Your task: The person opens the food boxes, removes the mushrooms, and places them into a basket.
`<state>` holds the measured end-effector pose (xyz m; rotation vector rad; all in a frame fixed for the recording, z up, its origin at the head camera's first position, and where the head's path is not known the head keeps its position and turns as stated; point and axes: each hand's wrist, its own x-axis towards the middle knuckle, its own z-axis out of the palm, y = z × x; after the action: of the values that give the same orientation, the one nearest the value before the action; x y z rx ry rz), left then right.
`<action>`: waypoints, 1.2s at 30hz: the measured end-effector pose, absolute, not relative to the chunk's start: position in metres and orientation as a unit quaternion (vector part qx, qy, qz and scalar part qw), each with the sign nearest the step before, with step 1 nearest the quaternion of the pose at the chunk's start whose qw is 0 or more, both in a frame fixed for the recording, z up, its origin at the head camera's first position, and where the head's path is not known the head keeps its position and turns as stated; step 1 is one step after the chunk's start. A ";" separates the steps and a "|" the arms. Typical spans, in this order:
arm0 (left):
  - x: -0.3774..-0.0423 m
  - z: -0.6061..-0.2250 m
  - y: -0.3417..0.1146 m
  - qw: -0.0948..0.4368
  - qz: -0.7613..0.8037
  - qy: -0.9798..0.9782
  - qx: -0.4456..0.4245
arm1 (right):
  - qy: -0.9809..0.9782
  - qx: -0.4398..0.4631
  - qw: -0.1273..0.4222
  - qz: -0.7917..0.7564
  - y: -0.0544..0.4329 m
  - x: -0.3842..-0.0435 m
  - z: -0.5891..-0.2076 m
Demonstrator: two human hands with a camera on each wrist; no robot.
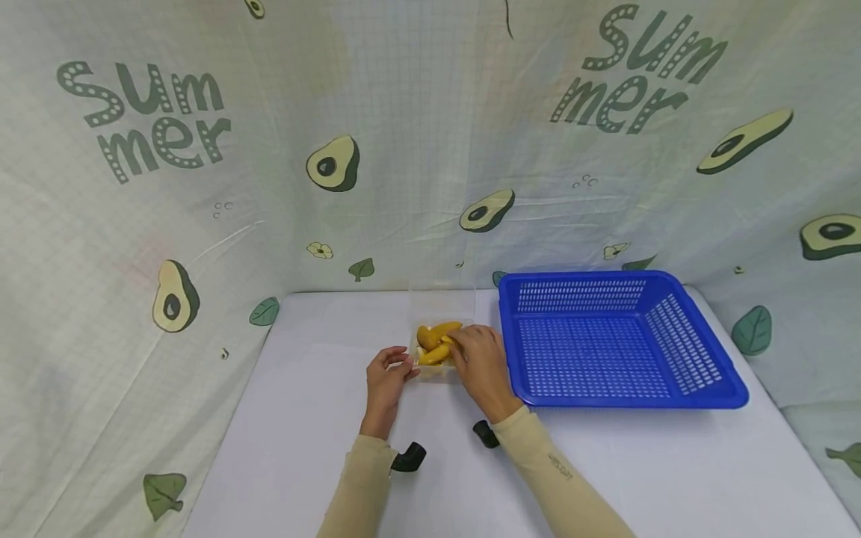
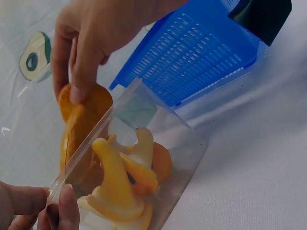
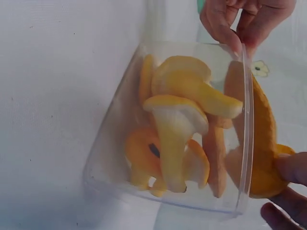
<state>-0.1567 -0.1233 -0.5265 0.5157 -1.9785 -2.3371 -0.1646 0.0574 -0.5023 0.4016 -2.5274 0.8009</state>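
A clear plastic box (image 1: 436, 375) holds several yellow mushroom-shaped pieces (image 3: 178, 86) with pale stems. My left hand (image 1: 386, 388) pinches the rim at the box's left side between thumb and fingers. Over the opening, my right hand (image 1: 481, 366) pinches a larger orange-yellow mushroom (image 2: 80, 122) by its rounded end. In the right wrist view this mushroom overlaps the rim and partly shows through the clear wall. Inside, the pieces lie jumbled, some hiding others; one orange piece (image 3: 141, 148) has a dark mark beside it.
A large blue slotted basket (image 1: 592, 359) stands right of the box, close to my right hand. White cloth covers the table (image 1: 444, 493). A curtain (image 1: 410, 149) printed with avocados rises behind it. Black fittings (image 1: 409, 458) show by my forearms.
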 end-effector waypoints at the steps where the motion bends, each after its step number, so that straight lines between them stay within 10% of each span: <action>1: -0.157 -0.526 -0.123 0.019 -0.753 -0.636 0.167 | -0.911 0.149 0.247 0.295 0.058 -0.165 -0.502; 20: -0.156 -0.527 -0.123 0.012 -0.745 -0.641 0.182 | -0.839 0.181 0.398 0.323 0.086 -0.157 -0.464; 36: -0.157 -0.529 -0.123 0.012 -0.746 -0.641 0.179 | -0.861 0.085 0.366 0.342 0.157 -0.165 -0.442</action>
<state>-0.1572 -0.1234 -0.5289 0.5574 -1.9994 -2.3254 -0.1649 0.1567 -0.4420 0.2192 -2.2129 0.8802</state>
